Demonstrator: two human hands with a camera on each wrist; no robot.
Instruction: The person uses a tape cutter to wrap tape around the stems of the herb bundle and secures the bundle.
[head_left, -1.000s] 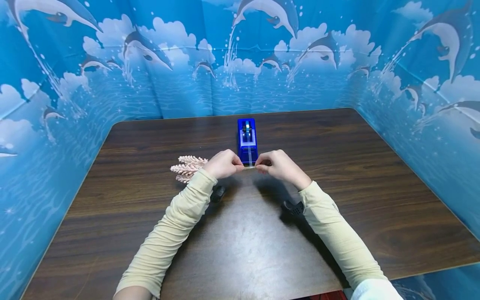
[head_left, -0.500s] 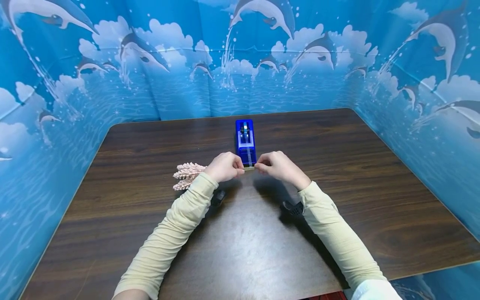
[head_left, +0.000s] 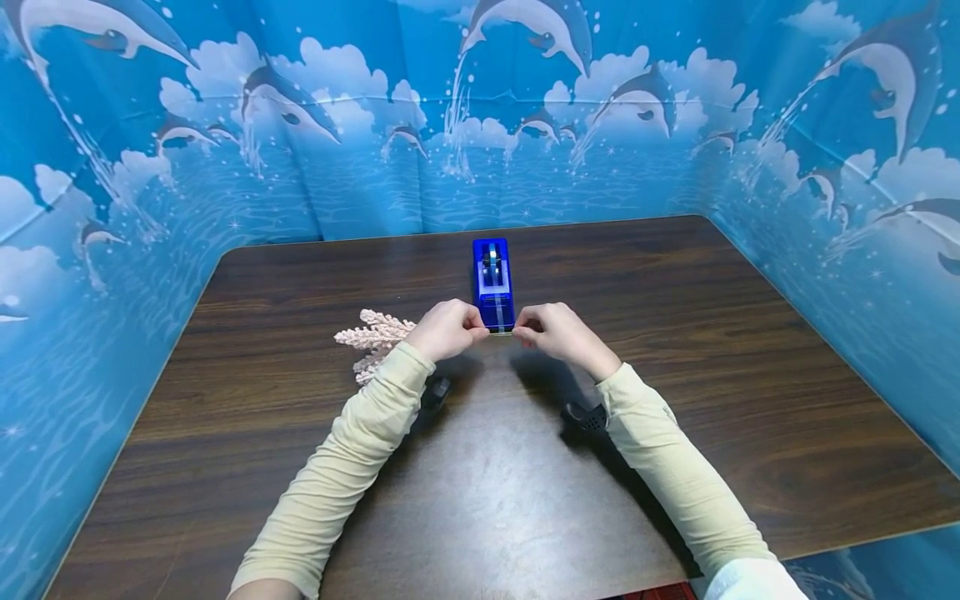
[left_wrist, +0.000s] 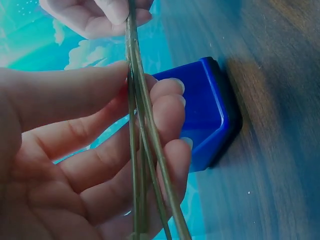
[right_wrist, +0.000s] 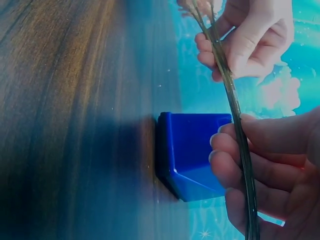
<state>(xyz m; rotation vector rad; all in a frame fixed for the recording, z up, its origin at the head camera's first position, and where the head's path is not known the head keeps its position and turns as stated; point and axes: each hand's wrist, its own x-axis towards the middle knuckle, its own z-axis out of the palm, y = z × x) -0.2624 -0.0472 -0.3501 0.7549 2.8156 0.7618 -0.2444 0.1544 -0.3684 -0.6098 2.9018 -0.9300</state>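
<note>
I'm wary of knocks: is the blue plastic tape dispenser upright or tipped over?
Upright. In the head view, the blue plastic tape dispenser sits base-down on the dark brown wood-grain table, its round tape roll showing from above.

Centre table, the left hand (head_left: 447, 329) and the right hand (head_left: 557, 335) are facing each other, fingertips pinching a thin yellowish-green stem (head_left: 501, 334) between them! Just beyond, the shiny blue plastic tape dispenser (head_left: 493, 291) is standing on the dark brown wood-grain table (head_left: 712, 400). Out left, a cluster of pale pink flowers (head_left: 372, 335) is poking past the left hand. Pale yellow ribbed sleeves (head_left: 678, 458) are covering both forearms, and behind it all, dolphins are leaping across the bright blue printed curtain (head_left: 360, 183).
</note>
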